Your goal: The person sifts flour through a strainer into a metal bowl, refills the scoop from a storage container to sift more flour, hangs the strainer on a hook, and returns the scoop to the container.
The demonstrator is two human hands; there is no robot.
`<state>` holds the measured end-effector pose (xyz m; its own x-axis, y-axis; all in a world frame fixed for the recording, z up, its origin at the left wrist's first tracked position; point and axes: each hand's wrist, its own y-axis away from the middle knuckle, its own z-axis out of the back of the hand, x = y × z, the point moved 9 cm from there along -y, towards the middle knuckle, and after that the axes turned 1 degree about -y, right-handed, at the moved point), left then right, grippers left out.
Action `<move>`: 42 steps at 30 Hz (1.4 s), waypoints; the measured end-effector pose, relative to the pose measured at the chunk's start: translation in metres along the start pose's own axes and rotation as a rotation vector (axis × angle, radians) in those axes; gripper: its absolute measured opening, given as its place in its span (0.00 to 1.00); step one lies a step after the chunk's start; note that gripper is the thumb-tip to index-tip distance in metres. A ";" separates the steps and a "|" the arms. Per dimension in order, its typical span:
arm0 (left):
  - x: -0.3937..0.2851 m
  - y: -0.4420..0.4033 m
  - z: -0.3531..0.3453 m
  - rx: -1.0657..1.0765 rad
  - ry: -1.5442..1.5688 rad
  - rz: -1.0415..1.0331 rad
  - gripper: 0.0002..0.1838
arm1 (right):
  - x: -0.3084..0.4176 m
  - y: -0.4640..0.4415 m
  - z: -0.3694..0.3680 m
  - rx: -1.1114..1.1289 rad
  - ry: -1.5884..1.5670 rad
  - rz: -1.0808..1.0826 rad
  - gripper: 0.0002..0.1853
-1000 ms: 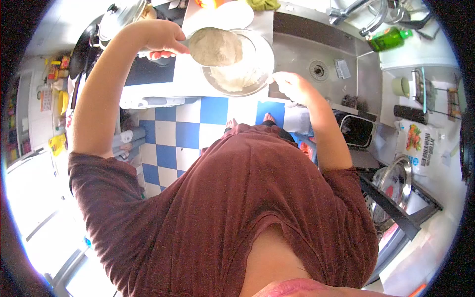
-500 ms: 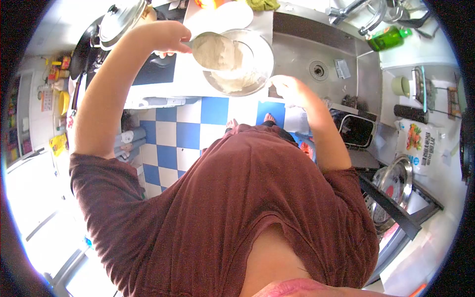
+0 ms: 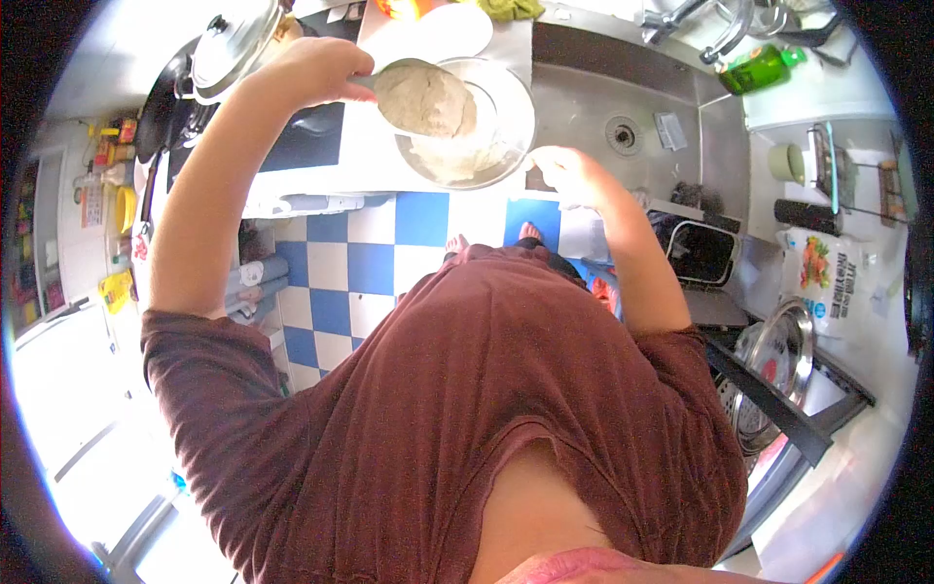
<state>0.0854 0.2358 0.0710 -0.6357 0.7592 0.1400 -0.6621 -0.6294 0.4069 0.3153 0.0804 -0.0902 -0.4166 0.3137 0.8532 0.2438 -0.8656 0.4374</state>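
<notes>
Closed on the rim of a bowl of pale powder (image 3: 425,99), my left hand (image 3: 334,74) holds it tilted at the upper middle. Below and partly behind that bowl is a wide metal basin (image 3: 522,125) with more pale powder (image 3: 455,159) in it. My right hand (image 3: 572,175) is at the basin's right edge, its fingers pinched together on the rim. The lower fingers of both hands are partly hidden.
Right of the basin lies a steel sink (image 3: 574,109) with a drain, and a faucet (image 3: 725,39) above. A green bottle (image 3: 759,70) lies at the sink's back corner. A lidded pot (image 3: 233,49) stands at the upper left, beside a black pan (image 3: 161,107).
The tilt of the held bowl has varied slightly over the basin, with my left hand moving a little. My right hand has shifted slightly down and stays at the basin's rim.
</notes>
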 end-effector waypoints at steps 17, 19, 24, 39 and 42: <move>0.004 0.004 0.004 -0.037 0.010 -0.012 0.21 | 0.004 -0.004 -0.001 0.015 0.059 0.050 0.15; 0.001 0.007 0.011 0.003 0.003 0.021 0.22 | 0.014 0.004 -0.001 0.019 0.062 -0.017 0.15; 0.003 0.010 0.013 -0.031 -0.023 0.001 0.21 | -0.008 -0.009 0.000 -0.016 0.034 0.040 0.15; 0.011 0.017 0.013 -0.085 -0.004 0.037 0.21 | -0.003 -0.004 -0.003 -0.055 -0.008 -0.088 0.17; 0.010 0.019 0.017 -0.097 0.001 0.038 0.20 | -0.004 -0.004 -0.004 -0.034 0.022 -0.097 0.17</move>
<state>0.0732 0.2347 0.0953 -0.6616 0.7341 0.1529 -0.6726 -0.6712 0.3118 0.3118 0.0811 -0.0963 -0.4557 0.3887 0.8007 0.1719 -0.8442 0.5077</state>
